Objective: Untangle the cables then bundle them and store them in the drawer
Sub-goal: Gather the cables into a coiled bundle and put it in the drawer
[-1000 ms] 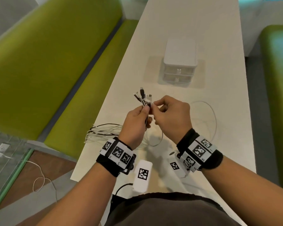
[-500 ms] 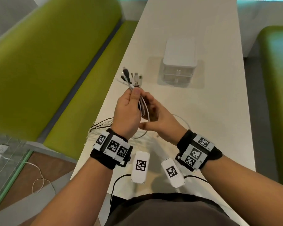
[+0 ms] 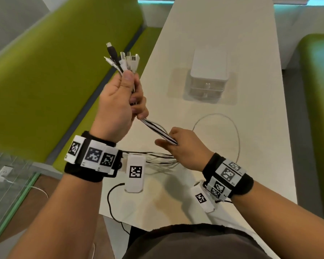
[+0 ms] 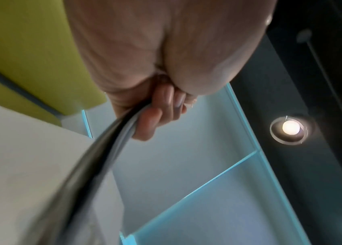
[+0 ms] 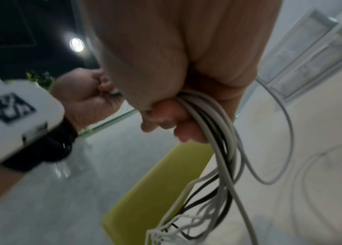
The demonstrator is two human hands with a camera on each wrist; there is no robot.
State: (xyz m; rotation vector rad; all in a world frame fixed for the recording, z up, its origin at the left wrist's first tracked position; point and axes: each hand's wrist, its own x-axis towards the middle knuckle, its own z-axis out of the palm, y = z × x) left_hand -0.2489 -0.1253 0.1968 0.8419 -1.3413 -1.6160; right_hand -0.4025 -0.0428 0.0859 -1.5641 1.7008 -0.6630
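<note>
The left hand (image 4: pixel 166 66) has its grip curled round blurred cables (image 4: pixel 94 162).

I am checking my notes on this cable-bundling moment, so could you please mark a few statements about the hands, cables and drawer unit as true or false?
1. The left hand grips the cables just below their connector ends. True.
2. The right hand is empty. False: its fingers curl round the cables lower down.
3. Both drawers of the drawer unit are closed. True.
4. All the cables are white. False: black ones run among the white.
5. The cables are lifted wholly off the table. False: loops lie on it.
</note>
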